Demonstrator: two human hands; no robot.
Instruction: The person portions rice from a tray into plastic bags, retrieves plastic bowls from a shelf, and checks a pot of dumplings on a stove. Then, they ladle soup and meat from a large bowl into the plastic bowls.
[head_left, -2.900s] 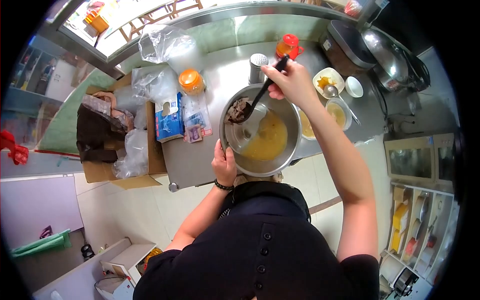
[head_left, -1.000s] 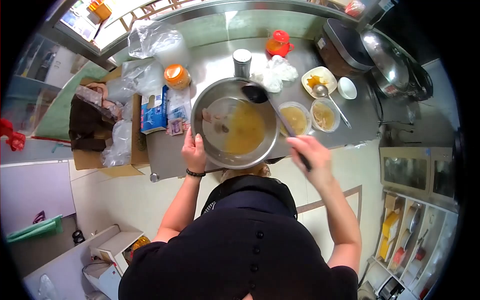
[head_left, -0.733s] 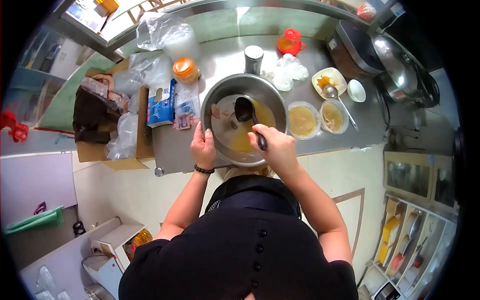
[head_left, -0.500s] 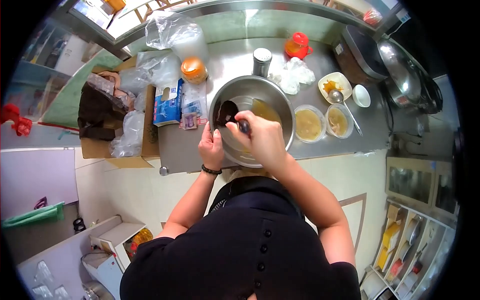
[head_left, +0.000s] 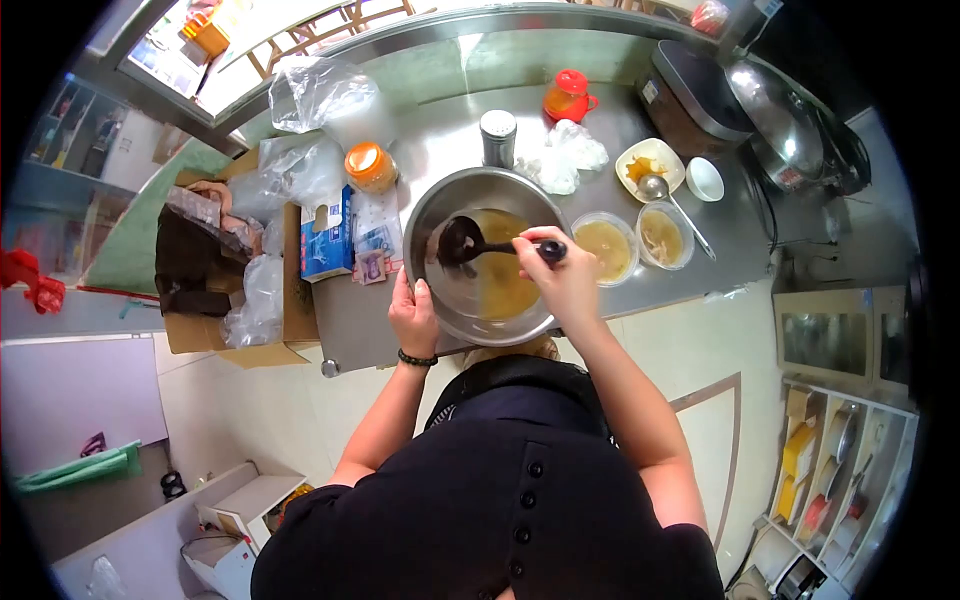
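Observation:
A round steel pot [head_left: 428,210] stands at the counter's front edge, with yellowish broth [head_left: 510,285] in its bottom. My right hand [head_left: 566,285] is closed around the handle of a dark ladle [head_left: 461,240], over the pot's right side. The ladle's bowl is inside the pot on the left, its handle slanting out to the right. My left hand [head_left: 413,318] grips the pot's rim at the lower left. Right of the pot sit two clear tubs, one of yellowish broth [head_left: 603,248] and one of broth with pale pieces [head_left: 662,238].
Behind the pot are a metal shaker [head_left: 498,138], a crumpled white plastic bag [head_left: 562,158] and a red-lidded jar [head_left: 570,96]. A steel ladle [head_left: 690,217] rests in a square dish [head_left: 640,158] near a white bowl [head_left: 705,181]. Leftward are an orange-lidded jar [head_left: 370,168], blue box [head_left: 326,240] and cardboard box [head_left: 292,270].
My right hand has moved right, and the ladle's handle has swung from pointing up at me to lying across the pot. My left hand stays at the rim. The whole view has shifted slightly.

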